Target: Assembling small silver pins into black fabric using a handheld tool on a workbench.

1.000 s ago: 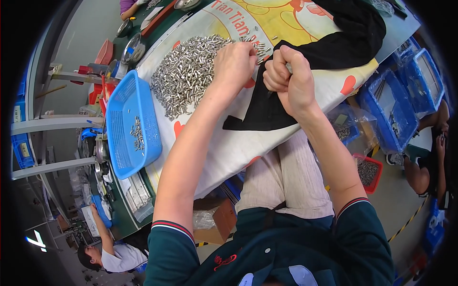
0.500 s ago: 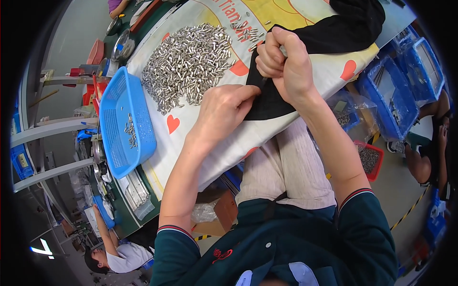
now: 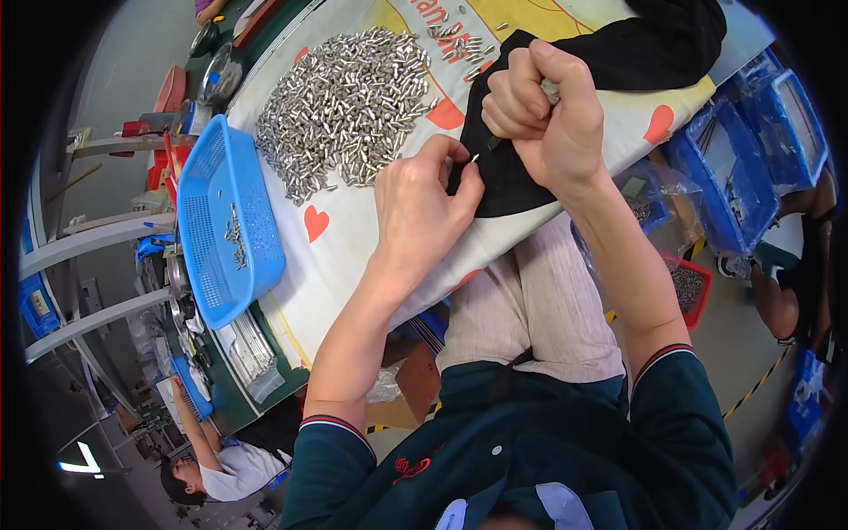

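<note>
My left hand (image 3: 417, 199) is over a black cloth (image 3: 517, 181), thumb and forefinger curled round a small shiny metal pin (image 3: 475, 157) whose tip shows between them. Beside it, my right hand (image 3: 548, 115) is closed in a fist round a slim tool. Only the tool's dark tip (image 3: 495, 141) shows under the fist, pointing at the pin, and a greyish bit sticks out on top; the rest is hidden by my fingers. To the left of the cloth lies a big heap of similar metal pins (image 3: 344, 110), with a few loose pins (image 3: 459, 44) above.
A blue plastic basket (image 3: 265, 243) with a few pins stands at the table's left. The white tablecloth (image 3: 349, 243) carries red hearts. Blue crates (image 3: 720, 177) and a red bin (image 3: 689, 291) stand to the right. A co-worker (image 3: 221, 468) sits at lower left.
My left thumb and forefinger have parted somewhat, and a pin now shows between them. My right fist has tilted, baring the tool's dark tip. The whole view has shifted slightly.
</note>
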`<state>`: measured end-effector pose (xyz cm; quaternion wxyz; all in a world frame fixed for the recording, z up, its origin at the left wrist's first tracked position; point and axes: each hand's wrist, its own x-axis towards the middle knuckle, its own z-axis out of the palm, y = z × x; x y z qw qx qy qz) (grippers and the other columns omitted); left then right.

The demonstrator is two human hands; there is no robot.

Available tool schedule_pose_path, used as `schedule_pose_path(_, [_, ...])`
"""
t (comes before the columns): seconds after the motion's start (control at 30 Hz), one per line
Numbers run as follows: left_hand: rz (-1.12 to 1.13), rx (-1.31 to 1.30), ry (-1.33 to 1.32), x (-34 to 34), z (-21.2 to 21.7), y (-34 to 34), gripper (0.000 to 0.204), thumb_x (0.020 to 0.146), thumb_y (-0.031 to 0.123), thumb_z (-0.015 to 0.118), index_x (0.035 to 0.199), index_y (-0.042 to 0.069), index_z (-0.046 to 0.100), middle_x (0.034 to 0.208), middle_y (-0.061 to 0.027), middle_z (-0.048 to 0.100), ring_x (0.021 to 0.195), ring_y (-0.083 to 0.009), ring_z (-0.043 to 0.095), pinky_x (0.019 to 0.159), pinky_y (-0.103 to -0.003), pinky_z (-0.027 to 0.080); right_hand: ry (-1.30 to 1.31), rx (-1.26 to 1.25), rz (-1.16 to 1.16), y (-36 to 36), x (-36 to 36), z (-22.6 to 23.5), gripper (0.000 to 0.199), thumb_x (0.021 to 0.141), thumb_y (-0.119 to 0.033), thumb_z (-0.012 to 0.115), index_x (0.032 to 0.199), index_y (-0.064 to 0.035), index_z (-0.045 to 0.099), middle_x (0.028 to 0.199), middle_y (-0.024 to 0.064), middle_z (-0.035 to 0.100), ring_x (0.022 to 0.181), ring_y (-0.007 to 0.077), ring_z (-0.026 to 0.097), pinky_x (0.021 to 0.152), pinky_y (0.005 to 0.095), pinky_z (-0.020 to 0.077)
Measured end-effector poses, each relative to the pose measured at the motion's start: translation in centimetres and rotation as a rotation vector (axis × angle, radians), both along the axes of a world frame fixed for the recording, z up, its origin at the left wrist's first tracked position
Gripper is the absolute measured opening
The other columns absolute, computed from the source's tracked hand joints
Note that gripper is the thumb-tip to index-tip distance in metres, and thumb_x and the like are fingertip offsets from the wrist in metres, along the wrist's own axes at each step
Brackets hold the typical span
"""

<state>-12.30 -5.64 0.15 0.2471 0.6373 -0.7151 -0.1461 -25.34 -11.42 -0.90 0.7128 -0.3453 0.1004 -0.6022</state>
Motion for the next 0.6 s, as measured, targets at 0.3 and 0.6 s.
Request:
schedule_pose_path(0.3, [-0.036,-0.037,0.048,0.24,-0.38,-0.11,0.005,0.069,0.006,0.061,0.069,0.001,0.060,0.043,-0.0079,0.045,0.036,-0.0205,0.045,0.041,-0.031,0.036,0.047,0.032,0.077,0.09,0.22,0.20,0.041,0.087,-0.026,0.038,0.052,-0.0088,0.028,0.044,-0.0032,0.023,0.040,0.0058,0.018,0.038,0.0236,0.0143])
schedule_pose_path(0.6, [-0.022,-0.040,0.064,0.20,-0.52,-0.03,0.005,0.069,0.005,0.061,0.068,0.001,0.059,0.042,-0.0079,0.044,0.035,-0.0200,0.044,0.040,-0.031,0.035,0.038,0.050,0.107,0.07,0.34,0.25,0.041,0.087,-0.027,0.038,0.052,-0.0084,0.028,0.045,-0.0031,0.023,0.040,0.0062,0.017,0.038,0.0239,0.0144])
